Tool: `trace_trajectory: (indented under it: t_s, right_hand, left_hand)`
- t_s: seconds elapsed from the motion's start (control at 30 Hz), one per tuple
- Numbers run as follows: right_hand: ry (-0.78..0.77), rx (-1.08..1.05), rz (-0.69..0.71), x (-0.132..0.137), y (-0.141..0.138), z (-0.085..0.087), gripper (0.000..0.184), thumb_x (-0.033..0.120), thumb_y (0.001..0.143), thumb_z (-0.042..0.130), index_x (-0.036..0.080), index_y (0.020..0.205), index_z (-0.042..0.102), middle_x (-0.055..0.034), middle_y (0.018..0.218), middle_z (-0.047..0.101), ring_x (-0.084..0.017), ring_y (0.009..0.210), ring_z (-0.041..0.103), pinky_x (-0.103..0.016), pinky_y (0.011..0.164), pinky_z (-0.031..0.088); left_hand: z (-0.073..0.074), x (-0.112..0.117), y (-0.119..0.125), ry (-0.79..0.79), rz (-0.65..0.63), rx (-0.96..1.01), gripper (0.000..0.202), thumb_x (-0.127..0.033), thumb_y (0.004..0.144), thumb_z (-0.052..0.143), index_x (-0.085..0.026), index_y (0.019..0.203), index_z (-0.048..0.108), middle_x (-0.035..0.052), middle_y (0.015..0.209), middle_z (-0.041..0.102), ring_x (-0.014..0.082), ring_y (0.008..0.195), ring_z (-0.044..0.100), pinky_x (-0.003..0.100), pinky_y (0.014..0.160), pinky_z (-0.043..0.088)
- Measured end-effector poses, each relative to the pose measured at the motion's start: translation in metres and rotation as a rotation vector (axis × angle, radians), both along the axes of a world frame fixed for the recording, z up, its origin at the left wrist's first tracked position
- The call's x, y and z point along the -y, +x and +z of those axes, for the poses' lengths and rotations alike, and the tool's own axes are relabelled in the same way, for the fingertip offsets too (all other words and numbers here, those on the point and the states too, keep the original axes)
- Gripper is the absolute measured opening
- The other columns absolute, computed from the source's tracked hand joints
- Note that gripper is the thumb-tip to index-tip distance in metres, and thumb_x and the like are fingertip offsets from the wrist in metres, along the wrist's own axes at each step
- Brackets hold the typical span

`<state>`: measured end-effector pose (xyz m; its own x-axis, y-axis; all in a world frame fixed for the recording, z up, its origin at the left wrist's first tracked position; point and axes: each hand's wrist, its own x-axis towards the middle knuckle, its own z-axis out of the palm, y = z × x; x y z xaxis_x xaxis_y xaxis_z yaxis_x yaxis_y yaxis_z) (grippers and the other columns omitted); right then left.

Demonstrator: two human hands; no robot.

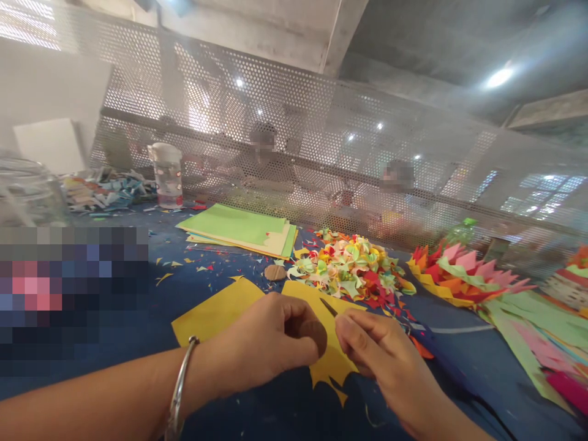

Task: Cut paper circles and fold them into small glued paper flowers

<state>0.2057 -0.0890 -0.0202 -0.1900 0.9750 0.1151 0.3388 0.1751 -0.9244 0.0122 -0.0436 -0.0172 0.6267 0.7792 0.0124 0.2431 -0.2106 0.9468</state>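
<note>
Here, glass jar (30,190) far left, contents blurred, paper scraps (105,188), white-lidded cup (168,177) just beside, left hand (271,337), fingers curled, cannot tell if gripping, jagged-edged yellow paper (328,366) beneath both hands on blue table (257,416), right hand (386,352) pinching dark pointed tool (327,307), green bottle (460,233) beyond.

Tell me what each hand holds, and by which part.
Right hand: a pointed tool, gripped behind its exposed tip. Left hand: cannot be told.
</note>
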Motion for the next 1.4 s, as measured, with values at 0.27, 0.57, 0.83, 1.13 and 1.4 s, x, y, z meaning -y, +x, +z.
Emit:
trace_trajectory:
  t_s: [0.27, 0.57, 0.83, 1.13, 1.4]
  right_hand:
    - [-0.022, -0.140, -0.020, -0.003, 0.003, -0.002, 0.044, 0.056, 0.093, 0.053, 0.019, 0.069, 0.049, 0.0105, 0.054, 0.020, -0.008, 0.047, 0.014, -0.026, 0.043, 0.010]
    - [-0.014, -0.071, -0.038, -0.002, 0.002, 0.000, 0.045, 0.057, 0.092, 0.053, 0.021, 0.068, 0.043, 0.0097, 0.057, 0.019, -0.008, 0.047, 0.014, -0.026, 0.043, 0.010]
    - [-0.016, -0.035, -0.037, -0.004, 0.001, 0.000, 0.044, 0.058, 0.092, 0.053, 0.020, 0.070, 0.046, 0.0096, 0.057, 0.021, -0.009, 0.048, 0.016, -0.027, 0.043, 0.011]
    - [-0.019, -0.031, -0.034, -0.001, 0.000, 0.002, 0.044, 0.059, 0.091, 0.053, 0.021, 0.071, 0.046, 0.0092, 0.059, 0.022, -0.009, 0.049, 0.016, -0.029, 0.045, 0.011]
    - [0.021, 0.023, 0.000, -0.001, -0.002, 0.001, 0.044, 0.059, 0.091, 0.053, 0.021, 0.070, 0.044, 0.0064, 0.065, 0.030, -0.010, 0.053, 0.023, -0.027, 0.046, 0.018]
  left_hand:
    - [-0.005, 0.004, -0.003, 0.143, -0.052, -0.201, 0.022, -0.027, 0.073, 0.060, -0.023, 0.093, 0.067, -0.0049, 0.062, 0.058, 0.0111, 0.054, 0.048, 0.021, 0.048, 0.031]
    - [0.000, 0.008, 0.000, 0.118, -0.037, -0.207, 0.022, -0.027, 0.066, 0.066, -0.023, 0.088, 0.071, 0.0004, 0.087, 0.064, 0.0128, 0.062, 0.057, 0.021, 0.052, 0.040]
    - [0.001, 0.004, -0.005, 0.197, 0.008, -0.303, 0.021, -0.021, 0.069, 0.058, -0.022, 0.087, 0.070, -0.0010, 0.073, 0.064, 0.0115, 0.052, 0.053, 0.021, 0.046, 0.034]
    - [-0.015, -0.059, -0.026, 0.707, 0.163, -0.375, 0.024, -0.024, 0.080, 0.053, -0.018, 0.099, 0.067, 0.0067, 0.093, 0.065, 0.0188, 0.079, 0.056, 0.029, 0.071, 0.039]
    - [-0.023, -0.081, -0.014, 0.715, 0.238, -0.427, 0.031, -0.040, 0.077, 0.063, -0.018, 0.099, 0.069, 0.0101, 0.094, 0.063, 0.0287, 0.098, 0.052, 0.042, 0.091, 0.038]
